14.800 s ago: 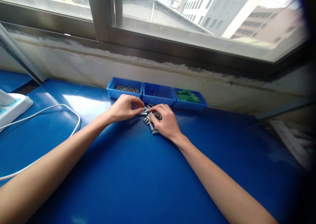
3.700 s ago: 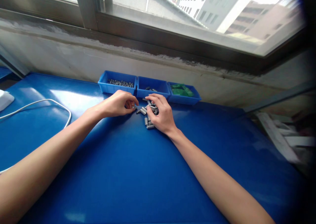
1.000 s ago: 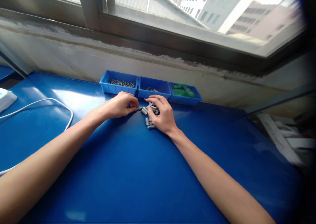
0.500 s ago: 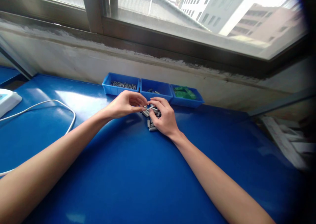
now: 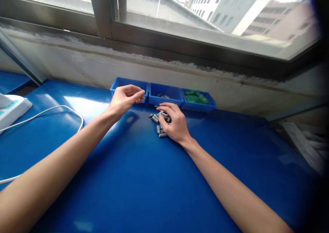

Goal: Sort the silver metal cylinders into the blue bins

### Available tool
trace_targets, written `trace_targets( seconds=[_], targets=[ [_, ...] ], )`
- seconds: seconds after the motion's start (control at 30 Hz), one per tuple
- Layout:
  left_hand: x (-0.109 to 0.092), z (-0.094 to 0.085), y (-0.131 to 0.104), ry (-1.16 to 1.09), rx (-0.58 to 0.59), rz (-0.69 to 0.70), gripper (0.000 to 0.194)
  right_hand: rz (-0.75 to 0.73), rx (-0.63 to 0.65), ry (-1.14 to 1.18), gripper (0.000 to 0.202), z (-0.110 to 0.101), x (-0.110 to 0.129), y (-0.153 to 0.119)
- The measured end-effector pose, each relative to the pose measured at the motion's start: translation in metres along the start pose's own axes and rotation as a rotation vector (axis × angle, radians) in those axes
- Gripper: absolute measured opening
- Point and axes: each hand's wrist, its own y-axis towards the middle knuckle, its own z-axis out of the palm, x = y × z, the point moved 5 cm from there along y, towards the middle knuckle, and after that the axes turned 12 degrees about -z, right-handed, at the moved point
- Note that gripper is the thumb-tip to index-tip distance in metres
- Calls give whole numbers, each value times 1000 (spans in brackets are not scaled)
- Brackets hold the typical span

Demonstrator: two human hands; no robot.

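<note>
My left hand (image 5: 128, 98) is raised at the front of the left blue bin, its thumb and forefinger pinched together. Whatever may be between those fingertips is too small to make out. My right hand (image 5: 174, 122) is curved over a small pile of short grey metal pieces (image 5: 155, 118) on the blue tabletop. Its thumb and forefinger are apart, with some of the pieces showing between them. The palm and fingers hide part of the pile. Two more grey pieces (image 5: 161, 135) lie at the pile's near side.
Three blue bins stand in a row by the wall: the left bin (image 5: 114, 84) behind my left hand, the middle bin (image 5: 164, 101) with a few grey pieces, the right bin (image 5: 199, 107) with green items (image 5: 195, 97). A white device (image 5: 20, 108) and its cable (image 5: 64, 106) lie left.
My left hand has moved away from the pile, left and up toward the left bin. My right hand stays over the pile. The view has shifted slightly.
</note>
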Motion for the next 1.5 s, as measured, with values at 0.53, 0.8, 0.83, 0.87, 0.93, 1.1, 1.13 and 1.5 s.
trace_targets(
  seconds=[0.53, 0.8, 0.83, 0.87, 0.93, 1.1, 1.13, 1.5],
  targets=[
    [-6, 12, -9, 242, 86, 123, 30, -1, 18, 13, 20, 1, 0, 0],
    [2, 34, -23, 735, 324, 378, 22, 31, -20, -20, 29, -2, -2, -1],
    [3, 35, -24, 766, 342, 402, 22, 52, -43, -26, 31, -3, -4, -1],
    [4, 35, -24, 790, 353, 423, 22, 77, -66, -29, 32, -5, -5, -1],
    [5, 35, -24, 825, 369, 459, 21, 127, -113, -25, 34, -7, -9, -2],
    [6, 34, -22, 871, 352, 477, 14, 231, -232, 10, 30, -12, -17, -6],
    [6, 34, -22, 877, 346, 480, 13, 251, -252, 21, 29, -13, -19, -7],
    [4, 30, -21, 694, 262, 435, 29, 272, -266, 12, 23, -14, -20, -7]
  ],
)
